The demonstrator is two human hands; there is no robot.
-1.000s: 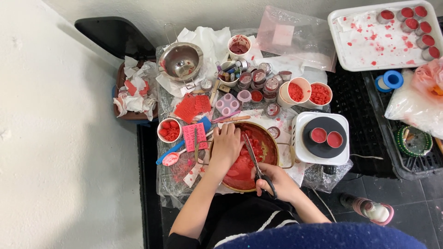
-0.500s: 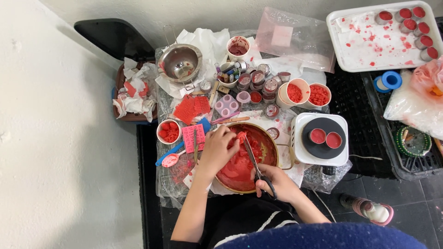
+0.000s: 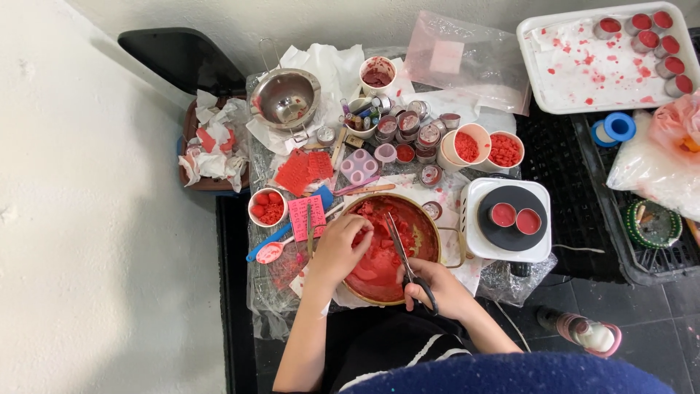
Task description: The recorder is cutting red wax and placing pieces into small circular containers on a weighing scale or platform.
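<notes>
Both hands work low in the frame's centre: left hand (image 3: 341,246) curls over red wax (image 3: 379,252) inside the brass pan (image 3: 432,228), steadying it while right hand (image 3: 436,286) grips scissors (image 3: 401,248) angled into it.

Bare forearms, black top with white stripes, dark blue cap edge

One head camera looks straight down (from well above) at the cluttered table (image 3: 467,182).
</notes>
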